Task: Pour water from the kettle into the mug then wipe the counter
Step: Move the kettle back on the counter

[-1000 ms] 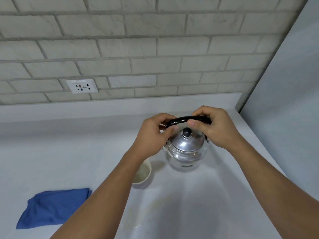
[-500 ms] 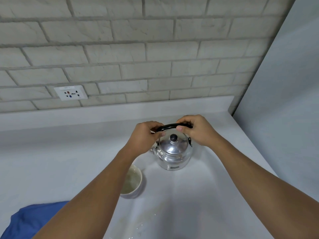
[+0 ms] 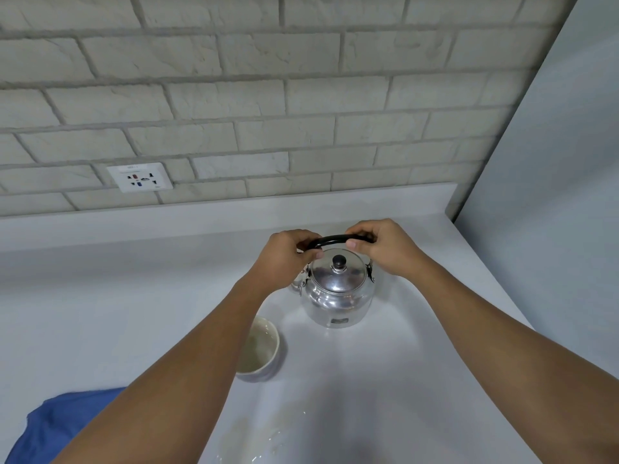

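Nearest the camera, at about 6 o'clock, a thin spill of water [image 3: 264, 440] glistens on the white counter [image 3: 100, 313], which is presumably what the wiping is for. At 8 o'clock a crumpled blue cloth [image 3: 57, 426] lies at the frame's lower-left corner, partly hidden under the left forearm and well apart from the spill, handy for that later step.

A little farther in, just left of centre, stands the pale mug [image 3: 259, 351], upright, with what looks like liquid in it (how full is hard to judge, since the forearm covers its left rim). It sits near the kettle's spout side, at roughly 8 o'clock from the kettle, which suits a short tilt.

Beyond it the polished steel kettle [image 3: 338, 296] rests upright on the counter, lid on, black knob [image 3: 339, 262] at the top. Both hands grip its raised black handle [image 3: 331, 240]: the left hand [image 3: 284, 259] is curled around the left end, the right hand [image 3: 382, 249] pinches the right end between thumb and fingers. Two hands on one bail suggests steadying or setting down the kettle rather than pouring.

Farthest, at 11 o'clock, a wall socket [image 3: 140, 177] sits in the pale brick backsplash [image 3: 301, 112]; a plain wall [image 3: 552, 195] closes the right side, leaving little room that way.
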Demonstrator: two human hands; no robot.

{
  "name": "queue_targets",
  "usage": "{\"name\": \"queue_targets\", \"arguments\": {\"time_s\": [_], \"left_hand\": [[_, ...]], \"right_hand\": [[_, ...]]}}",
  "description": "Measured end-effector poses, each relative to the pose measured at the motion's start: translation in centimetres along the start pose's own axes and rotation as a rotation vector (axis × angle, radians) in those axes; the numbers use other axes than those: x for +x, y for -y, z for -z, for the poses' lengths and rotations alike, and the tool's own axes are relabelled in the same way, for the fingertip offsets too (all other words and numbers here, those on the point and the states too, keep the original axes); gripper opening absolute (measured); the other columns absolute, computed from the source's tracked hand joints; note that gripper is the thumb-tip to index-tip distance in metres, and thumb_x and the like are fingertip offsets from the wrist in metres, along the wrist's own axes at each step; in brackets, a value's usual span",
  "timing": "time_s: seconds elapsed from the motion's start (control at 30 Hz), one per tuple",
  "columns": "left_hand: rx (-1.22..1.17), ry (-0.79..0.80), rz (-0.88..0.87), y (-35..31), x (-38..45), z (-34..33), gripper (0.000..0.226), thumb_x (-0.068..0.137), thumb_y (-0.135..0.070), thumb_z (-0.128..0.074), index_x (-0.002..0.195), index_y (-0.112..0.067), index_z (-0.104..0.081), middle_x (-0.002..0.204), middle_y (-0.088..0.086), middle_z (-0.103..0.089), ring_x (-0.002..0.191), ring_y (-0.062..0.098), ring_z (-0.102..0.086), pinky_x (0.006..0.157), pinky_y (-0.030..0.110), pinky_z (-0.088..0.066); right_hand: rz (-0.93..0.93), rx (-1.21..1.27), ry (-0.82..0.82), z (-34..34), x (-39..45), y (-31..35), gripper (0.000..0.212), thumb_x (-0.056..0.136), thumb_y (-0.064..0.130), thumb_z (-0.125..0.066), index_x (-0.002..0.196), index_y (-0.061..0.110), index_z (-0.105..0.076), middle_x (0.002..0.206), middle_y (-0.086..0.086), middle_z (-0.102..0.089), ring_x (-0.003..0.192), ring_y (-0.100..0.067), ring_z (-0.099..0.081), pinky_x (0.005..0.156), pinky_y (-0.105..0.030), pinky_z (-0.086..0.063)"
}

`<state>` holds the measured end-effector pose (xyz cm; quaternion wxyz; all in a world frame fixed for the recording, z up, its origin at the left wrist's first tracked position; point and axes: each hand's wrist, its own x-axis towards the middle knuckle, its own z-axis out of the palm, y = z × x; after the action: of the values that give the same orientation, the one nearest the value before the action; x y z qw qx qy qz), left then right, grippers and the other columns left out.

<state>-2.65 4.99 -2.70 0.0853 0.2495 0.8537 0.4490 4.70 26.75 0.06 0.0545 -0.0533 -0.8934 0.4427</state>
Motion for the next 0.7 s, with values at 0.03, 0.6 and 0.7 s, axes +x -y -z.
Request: {"name": "queue_targets", "arguments": {"time_s": [0.03, 0.6, 0.7], "left_hand": [[-0.004, 0.015, 0.003, -0.1, -0.1, 0.2, 0.03, 0.09, -0.015, -0.081, 0.119, -0.018, -0.077, 0.106, -0.004, -0.078, 0.098, 0.013, -0.072, 0.076, 0.0, -0.045], [0.021, -0.111, -0.024, 4.5, -15.6, 12.9, 0.03, 0.09, -0.019, -0.081, 0.116, -0.032, -0.076, 0.117, -0.015, -0.075, 0.106, 0.002, -0.071, 0.094, 0.012, -0.052], [0.036, -0.154, 0.035, 7.2, -20.1, 15.4, 0.027, 0.09, -0.017, -0.081, 0.108, -0.036, -0.076, 0.11, -0.021, -0.076, 0.1, 0.001, -0.071, 0.087, 0.007, -0.051]], "right_hand": [[-0.012, -0.006, 0.005, 0.0, 0.0, 0.2, 0.012, 0.089, 0.018, -0.076, 0.099, 0.025, -0.079, 0.091, -0.002, -0.078, 0.081, -0.016, -0.068, 0.076, -0.028, -0.05], [0.302, -0.024, -0.061, -10.9, -5.9, 13.8, 0.013, 0.084, 0.017, -0.077, 0.096, 0.022, -0.079, 0.103, 0.005, -0.064, 0.099, -0.012, -0.055, 0.089, -0.018, -0.043], [0.371, 0.11, -0.026, -16.0, -8.7, 17.0, 0.014, 0.082, 0.008, -0.077, 0.09, 0.019, -0.079, 0.092, 0.002, -0.067, 0.082, -0.01, -0.062, 0.078, -0.019, -0.05]]}}
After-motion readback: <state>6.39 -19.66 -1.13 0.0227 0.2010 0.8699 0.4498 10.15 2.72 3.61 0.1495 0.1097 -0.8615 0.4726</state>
